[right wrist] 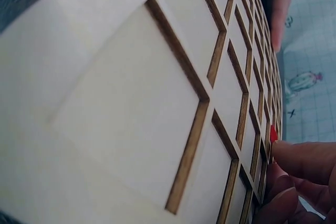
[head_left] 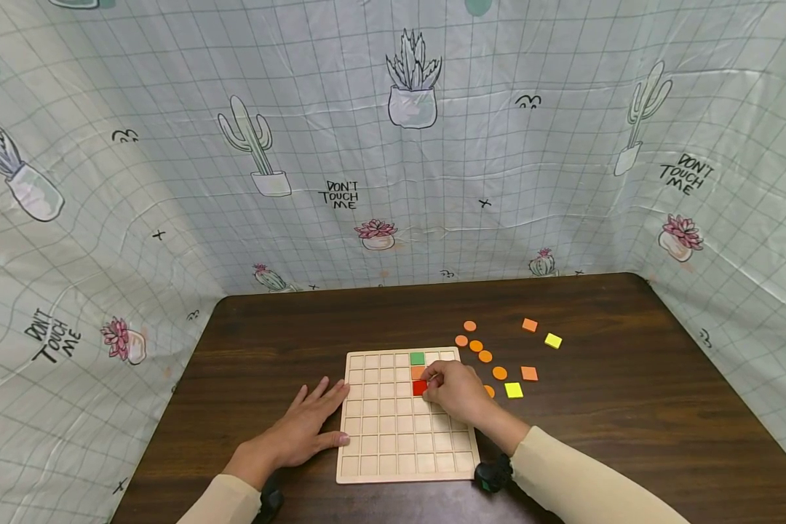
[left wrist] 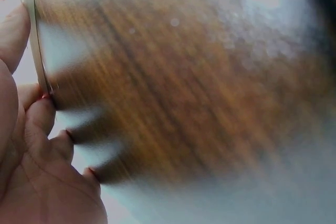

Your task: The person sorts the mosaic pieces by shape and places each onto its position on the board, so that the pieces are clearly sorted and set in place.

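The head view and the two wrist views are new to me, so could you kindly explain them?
There is no machine: a person works bare-handed. A head camera looks forward and down; wrist cameras look at each hand's work. On the table lies a gridded board with a green tile, an orange tile and a red tile. Orange discs, orange squares and yellow squares lie to its right. The left hand rests at the board's left edge, holding nothing. The right hand is at the red tile; I cannot tell whether it grips it.
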### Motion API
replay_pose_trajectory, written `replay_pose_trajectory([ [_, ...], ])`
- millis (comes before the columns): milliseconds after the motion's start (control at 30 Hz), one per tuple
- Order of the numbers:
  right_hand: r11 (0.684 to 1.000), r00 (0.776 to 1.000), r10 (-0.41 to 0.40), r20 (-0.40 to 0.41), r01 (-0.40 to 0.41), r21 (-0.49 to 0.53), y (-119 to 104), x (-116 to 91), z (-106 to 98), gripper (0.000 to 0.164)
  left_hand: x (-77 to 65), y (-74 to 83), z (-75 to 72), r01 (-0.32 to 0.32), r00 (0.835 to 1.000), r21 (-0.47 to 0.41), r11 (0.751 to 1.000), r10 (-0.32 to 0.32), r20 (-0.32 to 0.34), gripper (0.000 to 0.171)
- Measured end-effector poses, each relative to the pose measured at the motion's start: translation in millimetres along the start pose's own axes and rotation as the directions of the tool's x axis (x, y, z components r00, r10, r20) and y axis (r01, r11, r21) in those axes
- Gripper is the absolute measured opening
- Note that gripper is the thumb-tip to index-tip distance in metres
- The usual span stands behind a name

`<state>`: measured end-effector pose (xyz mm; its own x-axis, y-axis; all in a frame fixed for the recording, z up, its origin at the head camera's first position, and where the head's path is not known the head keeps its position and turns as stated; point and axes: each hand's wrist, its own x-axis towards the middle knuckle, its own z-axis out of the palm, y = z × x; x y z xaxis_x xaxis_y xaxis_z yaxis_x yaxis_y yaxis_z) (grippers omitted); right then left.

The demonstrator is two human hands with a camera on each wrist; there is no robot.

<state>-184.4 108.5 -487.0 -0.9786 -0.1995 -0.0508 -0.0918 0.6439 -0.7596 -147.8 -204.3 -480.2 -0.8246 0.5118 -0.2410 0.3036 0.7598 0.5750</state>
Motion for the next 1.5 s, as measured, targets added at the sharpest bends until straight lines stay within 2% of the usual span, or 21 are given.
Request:
replay_pose_trajectory([
  [600, 1.000, 1.000, -0.011, 0.005, 0.011, -0.008, 2, 1, 2, 0.012, 0.3, -0.8, -0.1, 0.001, 1.000, -0.007, 1.000, -0.001, 0.002, 0.087],
  [933, 1.000, 1.000, -0.014, -0.016, 0.014, 0.013, 5, 1, 1, 0.012, 0.9, -2.6, 0.7, -0.002, 1.000, -0.012, 1.000, 0.002, 0.002, 0.088],
  [1067, 0.999, 1.000, -0.013, -0.025, 0.014, 0.052, 8, 1, 0, 0.011, 1.0, -3.0, 1.3, -0.002, 1.000, -0.012, 1.000, 0.002, 0.003, 0.088],
  [1300, 0.990, 0.999, -0.003, -0.031, 0.008, 0.140, 9, -4, -9, 0.009, 0.9, -2.4, 1.2, -0.006, 1.000, -0.015, 1.000, 0.006, 0.003, 0.088],
  [1500, 0.993, 0.998, 0.002, -0.062, 0.005, 0.121, 12, -10, -25, 0.009, 1.1, -2.5, 0.7, 0.001, 1.000, -0.016, 1.000, -0.001, 0.007, 0.088],
])
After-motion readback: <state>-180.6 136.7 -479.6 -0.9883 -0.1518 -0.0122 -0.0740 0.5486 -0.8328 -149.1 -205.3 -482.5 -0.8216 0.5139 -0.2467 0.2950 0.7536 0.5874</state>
